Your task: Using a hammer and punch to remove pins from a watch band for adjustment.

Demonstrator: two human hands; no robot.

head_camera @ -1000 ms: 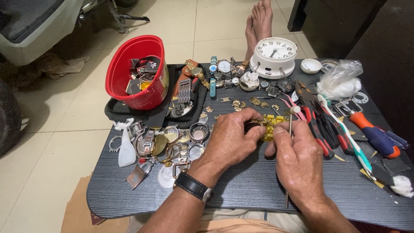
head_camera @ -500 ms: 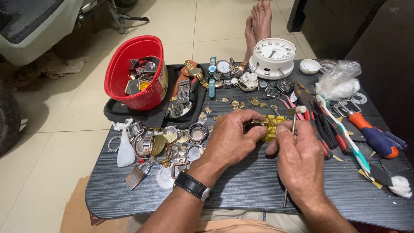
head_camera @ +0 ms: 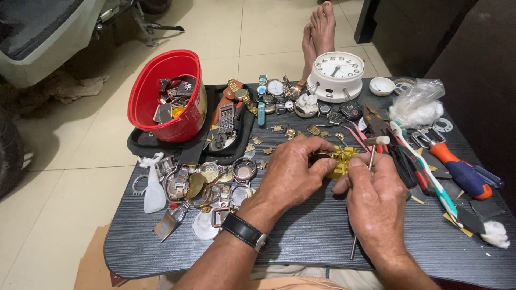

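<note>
At bench (head_camera: 301,241) centre, left hand (head_camera: 293,174) still clasps one gold watch band (head_camera: 339,161). Right hand (head_camera: 373,201), at 3 o'clock, keeps pinching one small hammer (head_camera: 368,161), now nearer upright.

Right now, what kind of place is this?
Probably an informal watch-repair spot on a tiled floor. A low dark table holds loose wristwatches, a red tub of parts and a white clock; both hands work a gold watch band.
</note>
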